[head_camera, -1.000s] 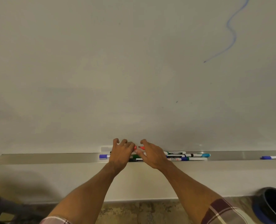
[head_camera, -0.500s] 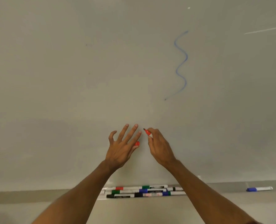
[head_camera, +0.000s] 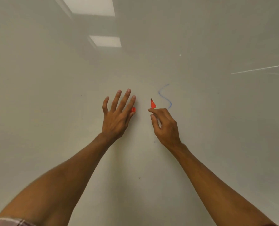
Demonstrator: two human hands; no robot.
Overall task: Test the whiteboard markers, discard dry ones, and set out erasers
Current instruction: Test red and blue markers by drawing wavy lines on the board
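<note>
Head view: I judge the testing barely begun. My right hand (head_camera: pixel 165 126) pinches an uncapped red whiteboard marker (head_camera: pixel 153 104), tip up, just left of a wavy blue ink line (head_camera: pixel 165 97) on the glossy white whiteboard (head_camera: pixel 54 95). There is no red stroke yet. My left hand (head_camera: pixel 117 118), fingers spread straight, tucks the small red plastic cap (head_camera: pixel 133 110) beside its forefinger. No erasers or bin show, and nothing blocks the board.

Red marker (head_camera: pixel 153 104) nearer blue squiggle (head_camera: pixel 165 97).

Two ceiling-light reflections (head_camera: pixel 105 41) glare above a faint blue squiggle (head_camera: pixel 165 98).
</note>
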